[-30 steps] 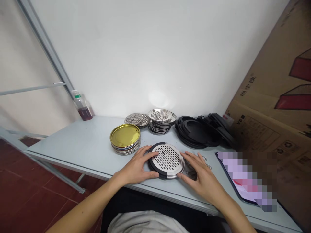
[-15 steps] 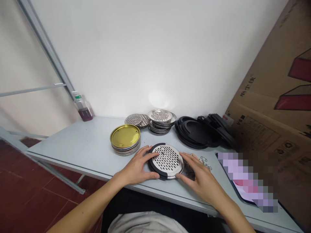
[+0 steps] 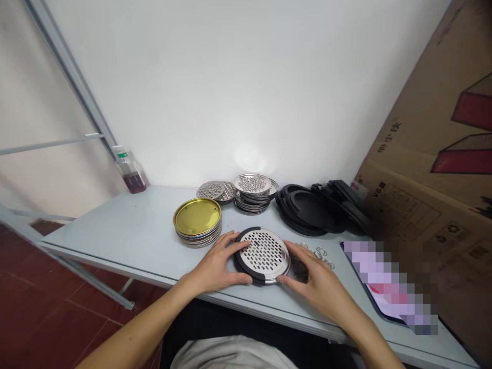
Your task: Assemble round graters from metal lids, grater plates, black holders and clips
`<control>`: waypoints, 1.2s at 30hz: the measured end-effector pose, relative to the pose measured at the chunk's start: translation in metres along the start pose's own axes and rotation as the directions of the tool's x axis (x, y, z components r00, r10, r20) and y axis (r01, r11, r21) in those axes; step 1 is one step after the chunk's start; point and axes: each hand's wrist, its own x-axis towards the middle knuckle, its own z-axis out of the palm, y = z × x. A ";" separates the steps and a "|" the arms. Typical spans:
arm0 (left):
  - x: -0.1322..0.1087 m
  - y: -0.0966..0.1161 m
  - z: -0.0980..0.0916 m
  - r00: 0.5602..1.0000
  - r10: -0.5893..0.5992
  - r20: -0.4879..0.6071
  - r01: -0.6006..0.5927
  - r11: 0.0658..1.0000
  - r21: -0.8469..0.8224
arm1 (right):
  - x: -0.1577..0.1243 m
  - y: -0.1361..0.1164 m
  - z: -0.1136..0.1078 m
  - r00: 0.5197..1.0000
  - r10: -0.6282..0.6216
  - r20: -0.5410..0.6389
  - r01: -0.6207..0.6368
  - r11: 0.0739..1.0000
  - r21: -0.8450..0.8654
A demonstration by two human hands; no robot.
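Observation:
Flat on the table near its front edge lies a round grater [image 3: 268,254], a silver slotted disc with a black rim piece round its left side. My left hand [image 3: 217,264] grips that black rim, thumb at the front and fingers over the far left edge, one fingertip on the slots. On the bare metal side, my right hand [image 3: 317,274] holds the edge between thumb and fingers. Several small metal rings [image 3: 321,252] lie just beyond the right hand, partly hidden by it. A stack of round metal plates with a gold top [image 3: 197,216] stands left of the grater.
Stacked perforated metal discs [image 3: 252,183] and loose grater discs [image 3: 210,190] sit against the wall. Black round plastic parts [image 3: 311,207] are piled at back right. A blurred flat device [image 3: 380,282] lies by a large carton [image 3: 415,174]. A bottle of dark liquid [image 3: 133,178] stands far left.
Hands and grater stay almost where they were. The view has shifted very slightly, and a little more of the rings shows beside my right hand.

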 end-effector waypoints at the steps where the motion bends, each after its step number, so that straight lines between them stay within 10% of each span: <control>1: 0.000 0.000 0.000 1.000 0.002 -0.004 -0.002 1.000 -0.002 | 0.000 0.000 0.000 1.000 0.006 0.002 -0.006 1.000 -0.004; 28: 0.000 0.001 0.000 0.999 -0.029 -0.013 0.029 0.999 -0.024 | 0.001 0.005 0.009 1.000 -0.012 0.019 0.012 0.999 -0.031; 36: -0.001 0.003 0.001 0.993 0.117 0.012 -0.117 0.982 0.149 | -0.002 0.008 0.007 0.994 -0.074 0.080 0.080 0.995 -0.065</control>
